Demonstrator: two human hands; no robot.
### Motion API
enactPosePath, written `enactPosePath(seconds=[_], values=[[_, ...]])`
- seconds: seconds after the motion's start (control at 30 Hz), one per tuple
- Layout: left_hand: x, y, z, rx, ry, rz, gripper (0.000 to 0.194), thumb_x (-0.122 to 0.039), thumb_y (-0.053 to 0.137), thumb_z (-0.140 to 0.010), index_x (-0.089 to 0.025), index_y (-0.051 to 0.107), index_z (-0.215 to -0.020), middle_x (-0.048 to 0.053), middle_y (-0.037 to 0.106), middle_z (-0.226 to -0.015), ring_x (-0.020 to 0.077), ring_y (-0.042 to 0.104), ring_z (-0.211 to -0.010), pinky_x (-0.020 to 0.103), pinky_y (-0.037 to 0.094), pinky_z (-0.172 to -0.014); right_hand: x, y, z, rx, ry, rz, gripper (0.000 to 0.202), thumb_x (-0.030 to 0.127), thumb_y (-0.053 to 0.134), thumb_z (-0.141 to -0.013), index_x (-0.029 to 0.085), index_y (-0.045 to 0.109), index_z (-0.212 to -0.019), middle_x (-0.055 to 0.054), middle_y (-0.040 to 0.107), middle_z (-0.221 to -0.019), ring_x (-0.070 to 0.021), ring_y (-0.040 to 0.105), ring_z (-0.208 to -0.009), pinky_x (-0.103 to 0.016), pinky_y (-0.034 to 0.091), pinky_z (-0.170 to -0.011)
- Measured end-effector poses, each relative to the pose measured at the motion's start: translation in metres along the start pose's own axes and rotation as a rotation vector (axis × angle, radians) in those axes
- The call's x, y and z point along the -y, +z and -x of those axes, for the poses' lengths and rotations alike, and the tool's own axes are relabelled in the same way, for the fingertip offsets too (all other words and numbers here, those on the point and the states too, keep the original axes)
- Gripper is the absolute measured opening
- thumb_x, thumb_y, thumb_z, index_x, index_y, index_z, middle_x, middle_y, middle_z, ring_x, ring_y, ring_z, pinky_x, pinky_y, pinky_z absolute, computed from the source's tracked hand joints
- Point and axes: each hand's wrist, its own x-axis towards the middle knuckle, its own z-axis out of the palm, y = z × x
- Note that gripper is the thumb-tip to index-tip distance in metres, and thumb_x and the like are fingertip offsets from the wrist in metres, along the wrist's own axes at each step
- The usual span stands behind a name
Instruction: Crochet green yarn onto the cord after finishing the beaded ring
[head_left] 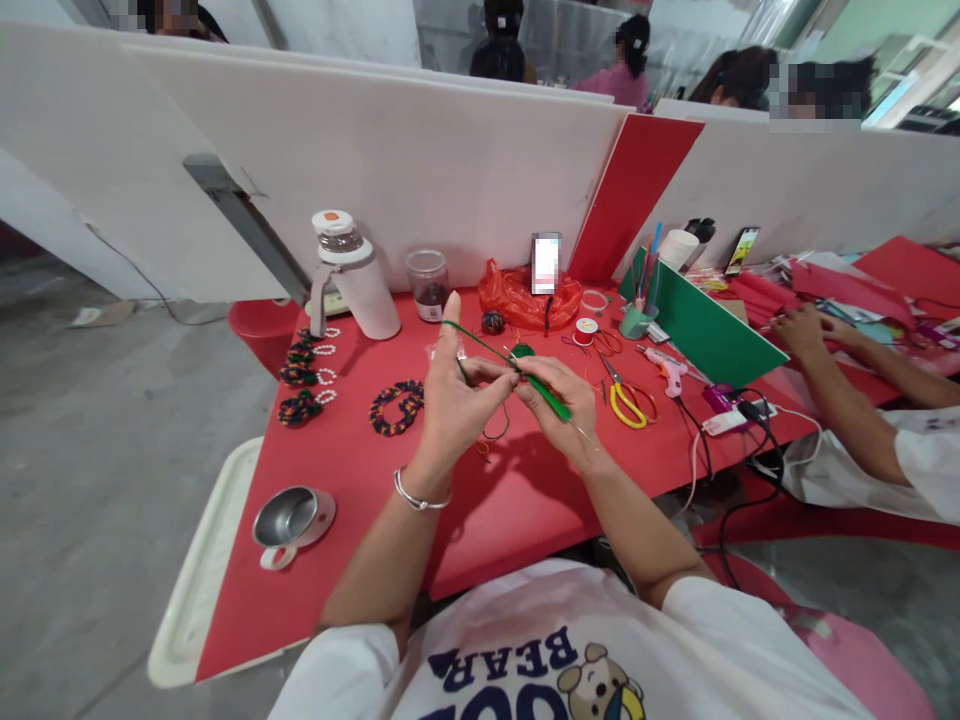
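Observation:
Green yarn runs from the raised index finger of my left hand down to the fingertips of both hands. The left thumb and other fingers pinch the work where the hands meet. My right hand is closed on a green-handled crochet hook, its tip at the left fingertips. Behind the hands lies a ball of green yarn, partly hidden. A multicoloured braided ring rests left of my left hand. Yellow-handled scissors lie to the right of my right hand.
On the red table stand a white bottle, a glass jar, a metal cup and a pen holder. A pink glue gun with cables lies at the right. Beyond the green divider, another person's hands work.

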Motion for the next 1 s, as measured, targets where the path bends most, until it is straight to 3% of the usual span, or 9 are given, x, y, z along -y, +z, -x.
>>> enactPosePath(seconds=[0.13,0.27,0.33,0.4,0.5,0.6,0.73,0.87,1.0], values=[[0.001,-0.003,-0.009,0.006,-0.177,0.340,0.128,-0.023,0.099,-0.062,-0.026,0.027,-0.167,-0.006,0.072,-0.065,0.0143,0.071,-0.059,0.020,0.051,-0.055,-0.006,0.008,0.004,0.094,0.344,-0.278,0.062,0.055,0.080,-0.086,0.031,0.064,-0.141,-0.006,0.075,-0.128,-0.0148,0.073,-0.086,-0.031,0.064,-0.079],[-0.001,-0.006,-0.013,-0.034,-0.283,0.455,0.139,-0.020,0.099,-0.057,-0.024,0.018,-0.169,-0.008,0.069,-0.060,0.0119,0.068,-0.053,0.014,0.031,-0.040,-0.014,0.023,0.016,0.400,0.553,-0.477,0.071,0.065,0.080,-0.081,0.026,0.064,-0.138,-0.007,0.076,-0.120,-0.0113,0.067,-0.069,-0.025,0.058,-0.061],[-0.003,-0.008,-0.013,-0.052,-0.292,0.454,0.137,-0.018,0.098,-0.057,-0.025,0.019,-0.169,-0.007,0.070,-0.062,0.0115,0.068,-0.053,0.014,0.024,-0.038,-0.017,0.029,0.024,0.476,0.583,-0.466,0.068,0.069,0.076,-0.082,0.023,0.068,-0.132,-0.005,0.078,-0.099,-0.0130,0.067,-0.068,-0.025,0.056,-0.060],[-0.005,-0.010,-0.014,-0.073,-0.284,0.453,0.135,-0.016,0.097,-0.056,-0.026,0.023,-0.168,-0.006,0.072,-0.064,0.0114,0.068,-0.054,0.015,0.020,-0.037,-0.020,0.033,0.032,0.434,0.573,-0.362,0.056,0.069,0.069,-0.088,0.021,0.075,-0.116,-0.001,0.073,-0.079,-0.0127,0.063,-0.065,-0.025,0.053,-0.061],[-0.007,-0.017,-0.016,-0.117,-0.253,0.465,0.127,-0.013,0.096,-0.057,-0.029,0.032,-0.165,-0.006,0.071,-0.064,0.0109,0.067,-0.053,0.016,0.019,-0.036,-0.025,0.028,0.043,0.379,0.561,-0.206,0.049,0.065,0.063,-0.093,0.018,0.077,-0.088,0.001,0.067,-0.066,-0.0131,0.060,-0.063,-0.025,0.050,-0.063],[-0.009,-0.030,-0.020,-0.164,-0.210,0.478,0.118,-0.010,0.093,-0.062,-0.033,0.037,-0.163,-0.007,0.071,-0.065,0.0100,0.067,-0.053,0.017,0.020,-0.037,-0.030,0.009,0.057,0.503,0.563,-0.070,0.048,0.060,0.061,-0.094,0.017,0.076,-0.078,0.000,0.070,-0.068,-0.0146,0.063,-0.066,-0.025,0.049,-0.064],[-0.013,-0.048,-0.024,-0.228,-0.154,0.499,0.112,-0.009,0.091,-0.065,-0.035,0.039,-0.161,-0.008,0.070,-0.066,0.0099,0.068,-0.055,0.018,0.020,-0.036,-0.033,-0.039,0.081,0.611,0.523,0.170,0.037,0.047,0.057,-0.099,0.020,0.080,-0.088,-0.003,0.082,-0.087,-0.0182,0.073,-0.079,-0.027,0.053,-0.074],[-0.015,-0.054,-0.026,-0.247,-0.162,0.508,0.109,-0.010,0.091,-0.065,-0.035,0.042,-0.159,-0.007,0.070,-0.067,0.0098,0.067,-0.056,0.018,0.018,-0.035,-0.029,-0.091,0.100,0.559,0.506,0.356,0.034,0.043,0.056,-0.099,0.022,0.082,-0.091,-0.007,0.085,-0.095,-0.0227,0.079,-0.084,-0.031,0.058,-0.078],[-0.016,-0.050,-0.026,-0.229,-0.223,0.541,0.101,-0.009,0.090,-0.063,-0.032,0.049,-0.153,-0.008,0.070,-0.068,0.0113,0.068,-0.057,0.017,0.036,-0.042,-0.016,-0.119,0.112,0.492,0.511,0.413,0.032,0.044,0.058,-0.098,0.023,0.082,-0.090,-0.008,0.086,-0.094,-0.0242,0.081,-0.085,-0.032,0.062,-0.079]])
